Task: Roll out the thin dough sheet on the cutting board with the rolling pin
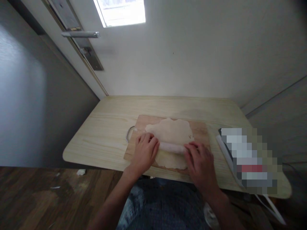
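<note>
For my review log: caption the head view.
Left hand and right hand rest on a rolling pin over dough on a cutting board.

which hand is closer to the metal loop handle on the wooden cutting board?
The left hand, on the end of the pale rolling pin beside the grey metal loop handle of the brown wooden cutting board; the right hand covers the opposite end.

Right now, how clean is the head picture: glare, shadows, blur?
Head view: the window is blown out white; dough, pin, left hand and right hand are evenly lit but slightly soft; the floor lies in shadow; the wide lens bows the table edges; a pixelated patch hides whatever lies at the table's right.
</note>
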A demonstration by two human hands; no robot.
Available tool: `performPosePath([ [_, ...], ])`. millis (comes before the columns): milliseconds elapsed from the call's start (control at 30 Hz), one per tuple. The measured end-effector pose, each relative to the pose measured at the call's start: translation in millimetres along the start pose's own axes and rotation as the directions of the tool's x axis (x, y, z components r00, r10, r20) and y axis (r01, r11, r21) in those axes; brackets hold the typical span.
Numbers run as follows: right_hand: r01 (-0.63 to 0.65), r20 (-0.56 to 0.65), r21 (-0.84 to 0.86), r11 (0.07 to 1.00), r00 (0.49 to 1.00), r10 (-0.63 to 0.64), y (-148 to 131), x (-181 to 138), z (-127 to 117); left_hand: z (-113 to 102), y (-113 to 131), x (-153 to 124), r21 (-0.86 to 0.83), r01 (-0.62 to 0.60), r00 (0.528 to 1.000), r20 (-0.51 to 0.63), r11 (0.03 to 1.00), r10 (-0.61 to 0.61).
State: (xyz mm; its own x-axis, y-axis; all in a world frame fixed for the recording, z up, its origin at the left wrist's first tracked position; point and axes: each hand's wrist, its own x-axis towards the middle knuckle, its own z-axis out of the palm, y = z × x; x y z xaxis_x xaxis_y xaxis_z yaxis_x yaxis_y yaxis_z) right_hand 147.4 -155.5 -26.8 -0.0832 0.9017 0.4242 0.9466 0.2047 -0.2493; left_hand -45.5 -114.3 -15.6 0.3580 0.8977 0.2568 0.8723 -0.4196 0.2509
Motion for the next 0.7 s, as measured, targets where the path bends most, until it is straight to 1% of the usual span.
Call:
performPosePath([
  [33,-0.042,-0.012,-0.038,0.998,0.999,0.042,3,17,5,3,-2,16,0.077,0.014,1.0,-0.013,0.997,-0.013],
  [67,-0.073,-0.044,-0.043,0.996,0.996,0.072,5,35,10,7,-4,33,0.11,0.014,1.0,-0.028,0.994,-0.011],
  [133,-0.05,-0.093,0.023,0.998,0.994,0.052,7,68,18,12,-9,65,0.113,0.0,0.998,-0.064,0.994,0.007],
  [167,-0.047,-0.086,0.03,0.998,0.995,0.049,8,81,21,14,-12,78,0.112,-0.006,0.998,-0.066,0.994,0.014],
  [233,-0.032,-0.009,-0.014,0.999,0.999,0.032,7,96,25,15,-15,95,0.101,-0.013,1.0,-0.027,0.995,0.016],
  [300,-0.008,0.095,-0.075,0.997,0.995,0.015,3,96,24,14,-16,96,0.088,-0.023,0.999,0.024,0.996,0.021],
  [333,0.005,0.134,-0.101,0.995,0.991,0.008,1,90,22,13,-14,91,0.085,-0.031,0.999,0.04,0.996,0.028],
  [400,0.032,0.169,-0.135,0.99,0.986,-0.009,-6,71,16,10,-9,70,0.087,-0.063,0.997,0.046,0.994,0.059],
  [500,0.056,0.129,-0.157,0.986,0.991,-0.035,-15,30,8,7,3,24,0.085,-0.12,0.992,0.044,0.989,0.116],
  [600,0.094,0.083,-0.142,0.985,0.993,-0.083,-20,-11,3,7,10,-18,0.062,-0.119,0.993,0.005,0.991,0.119],
  [667,0.146,0.084,-0.121,0.982,0.987,-0.136,-19,-26,2,8,11,-31,0.067,-0.121,0.993,0.009,0.99,0.121],
  [700,0.168,0.089,-0.111,0.98,0.983,-0.158,-17,-27,2,9,10,-32,0.075,-0.128,0.992,0.016,0.989,0.128],
])
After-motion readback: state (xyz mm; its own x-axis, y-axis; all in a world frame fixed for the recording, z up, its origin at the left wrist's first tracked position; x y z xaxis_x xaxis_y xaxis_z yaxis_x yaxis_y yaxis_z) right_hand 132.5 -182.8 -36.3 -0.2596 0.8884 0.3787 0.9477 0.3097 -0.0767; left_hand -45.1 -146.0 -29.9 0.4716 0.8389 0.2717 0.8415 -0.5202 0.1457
